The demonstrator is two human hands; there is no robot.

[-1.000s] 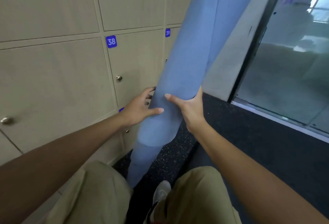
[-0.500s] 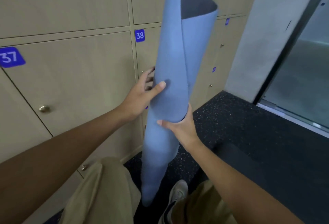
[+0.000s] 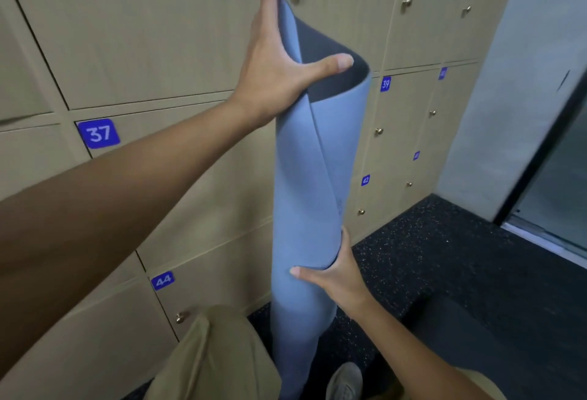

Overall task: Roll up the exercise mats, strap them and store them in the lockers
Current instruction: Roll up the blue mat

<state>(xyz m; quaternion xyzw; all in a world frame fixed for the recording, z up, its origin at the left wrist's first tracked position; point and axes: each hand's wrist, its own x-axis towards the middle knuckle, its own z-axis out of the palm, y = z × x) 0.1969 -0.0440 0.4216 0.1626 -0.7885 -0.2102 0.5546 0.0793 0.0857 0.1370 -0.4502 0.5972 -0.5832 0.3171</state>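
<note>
Before the lockers (image 3: 178, 50), a loosely rolled mat (image 3: 305, 209) stands upright in both hands.
Left hand (image 3: 279, 60) grasps the top rim, thumb across the flared opening; right hand (image 3: 336, 275) grasps the roll low down, fingers (image 3: 300, 272) wrapped round it. Above the right fingers the outer flap gapes, and no strap shows, so the roll may well spring open or telescope.

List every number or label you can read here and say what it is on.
"37": blue tag on the locker front at left.
"44": blue tag on the lower locker.
"39": blue tag on a locker right of the rolled mat.
"42": small blue tag lower right.
Farther tags: too blurred to read.
</note>
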